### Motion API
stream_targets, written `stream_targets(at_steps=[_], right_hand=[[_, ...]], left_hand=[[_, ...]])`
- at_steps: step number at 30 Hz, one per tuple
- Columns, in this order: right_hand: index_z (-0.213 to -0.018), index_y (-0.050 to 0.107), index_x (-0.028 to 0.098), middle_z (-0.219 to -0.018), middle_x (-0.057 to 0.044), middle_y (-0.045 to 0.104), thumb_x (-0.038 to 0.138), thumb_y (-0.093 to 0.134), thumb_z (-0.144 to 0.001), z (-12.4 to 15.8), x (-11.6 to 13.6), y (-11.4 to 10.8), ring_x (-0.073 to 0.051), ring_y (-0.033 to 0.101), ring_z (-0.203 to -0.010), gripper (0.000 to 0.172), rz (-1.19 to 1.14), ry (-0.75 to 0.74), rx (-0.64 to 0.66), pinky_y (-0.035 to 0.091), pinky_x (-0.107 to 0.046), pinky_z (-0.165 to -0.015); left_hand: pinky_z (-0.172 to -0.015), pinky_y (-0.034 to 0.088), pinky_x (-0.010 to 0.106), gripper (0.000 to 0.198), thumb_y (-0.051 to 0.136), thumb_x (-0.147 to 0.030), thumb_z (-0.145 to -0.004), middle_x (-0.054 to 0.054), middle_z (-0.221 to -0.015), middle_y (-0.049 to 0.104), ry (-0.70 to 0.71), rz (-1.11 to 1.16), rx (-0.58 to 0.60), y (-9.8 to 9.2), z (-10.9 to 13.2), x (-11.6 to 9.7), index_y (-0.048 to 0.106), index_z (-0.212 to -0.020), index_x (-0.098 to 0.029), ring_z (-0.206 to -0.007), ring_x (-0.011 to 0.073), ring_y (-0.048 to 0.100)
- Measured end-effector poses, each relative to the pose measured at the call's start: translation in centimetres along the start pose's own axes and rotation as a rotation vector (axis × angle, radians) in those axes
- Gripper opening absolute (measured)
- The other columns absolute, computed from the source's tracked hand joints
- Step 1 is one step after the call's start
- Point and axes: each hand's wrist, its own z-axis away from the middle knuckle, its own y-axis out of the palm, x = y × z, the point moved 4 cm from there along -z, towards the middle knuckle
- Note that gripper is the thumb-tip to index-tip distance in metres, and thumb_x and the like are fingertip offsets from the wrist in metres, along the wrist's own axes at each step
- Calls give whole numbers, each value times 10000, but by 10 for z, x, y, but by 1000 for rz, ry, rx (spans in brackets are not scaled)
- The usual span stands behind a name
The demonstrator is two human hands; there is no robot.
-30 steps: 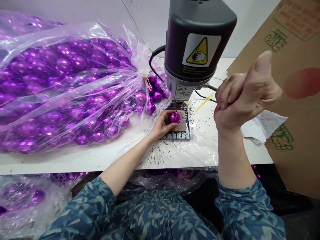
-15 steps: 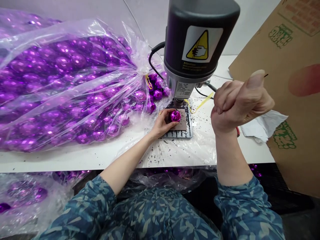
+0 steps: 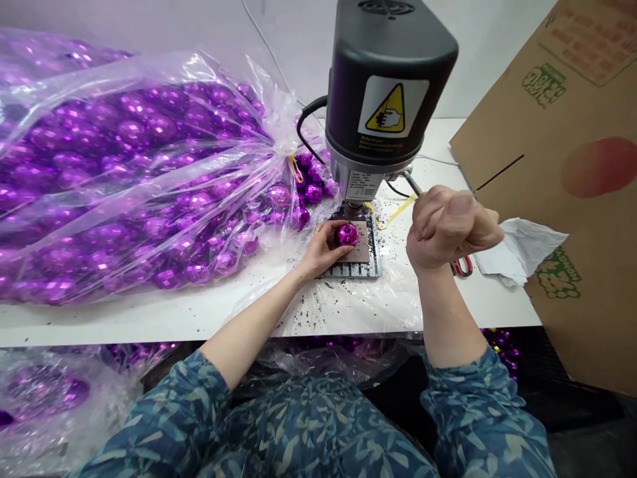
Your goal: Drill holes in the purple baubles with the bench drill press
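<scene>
My left hand (image 3: 322, 251) pinches a shiny purple faceted ball (image 3: 347, 234) between thumb and fingers. The ball rests on a square flat board (image 3: 362, 247) atop the slotted metal base (image 3: 343, 269) of a bench drill press. Right above it is the drill's chuck (image 3: 353, 210), under the black motor housing (image 3: 391, 86); whether the bit touches the ball is hard to see. To the right, my right hand (image 3: 452, 224) is closed in a fist around the press's feed lever (image 3: 412, 182), whose grip the fingers hide.
A big clear bag (image 3: 199, 156) of purple balls fills the table's left side. Red-handled scissors (image 3: 462, 267), white paper (image 3: 520, 251) and a cardboard box (image 3: 562, 219) are on the right. Dark flakes and yellow ties (image 3: 398, 211) lie around the base.
My right hand has moved left and somewhat down with the lever. The motor housing sits lower, with more of its top showing. My left hand keeps the ball in place.
</scene>
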Motion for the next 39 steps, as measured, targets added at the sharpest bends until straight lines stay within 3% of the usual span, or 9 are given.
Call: stream_targets(at_steps=[7,12,17,23,26,30,33,37,39], right_hand=[[-435,199,190,-334,70,214,376,522,-980,14,-1,-7,-47,296,-283,661,89,30,61,212,-242,-320],[-452,285,195,-372,77,256,454,562,-975,-32,4,16,-32,290,-297,645,73,213,-1,208,-248,-339],[-455,338,208,-367,102,239,735,667,-673,-68,-14,36,-32,244,-287,658,-135,440,-54,136,-282,-336],[-466,319,208,-394,112,187,599,711,-668,-70,-20,39,-27,207,-292,590,-148,373,-68,145,-274,-338],[-486,265,218,-410,108,157,614,682,-663,-69,-19,39,-25,179,-303,602,-128,375,-76,153,-266,-345],[-471,323,205,-403,104,200,625,684,-665,-68,-18,39,-25,249,-312,587,-113,399,-71,189,-261,-372],[-463,326,203,-398,103,208,641,690,-651,-68,-18,38,-28,254,-310,600,-103,406,-86,168,-272,-381],[-450,333,211,-383,100,229,632,705,-670,-68,-19,38,-41,255,-298,603,-107,385,-101,127,-302,-385],[-437,342,213,-372,95,232,631,723,-668,-68,-20,38,-46,249,-288,610,-129,371,-107,110,-317,-380]], left_hand=[[-1114,481,521,575,858,-330,-789,123,-1294,635,1,-7,-8,-1,0,1,619,-1301,-227,-1250,313,591],[-1107,500,519,578,856,-326,-790,130,-1289,640,-23,24,-7,0,0,0,605,-1298,-213,-1240,299,616],[-1083,537,485,603,880,-283,-756,123,-1285,669,-48,65,-42,-3,1,-7,573,-1268,-196,-1216,270,660],[-1002,576,496,470,830,-316,-834,99,-1233,699,54,-158,-119,-16,49,-47,623,-1245,-223,-1147,261,677],[-1013,573,472,393,721,-318,-938,108,-1345,651,250,-174,73,-7,110,-70,631,-1319,-289,-1223,260,649],[-1080,535,453,493,651,-211,-945,142,-1581,497,474,-361,687,22,198,-63,611,-1414,-357,-1343,317,580],[-1107,517,495,612,592,-130,-913,156,-1642,431,237,-529,952,37,223,-25,554,-1487,-338,-1426,368,512],[-1154,474,487,671,472,-69,-920,114,-1517,595,-317,-686,861,45,209,24,483,-1551,-296,-1401,313,559],[-1144,471,488,583,451,-109,-955,138,-1433,659,-460,-758,861,48,204,36,532,-1515,-250,-1368,312,589]])
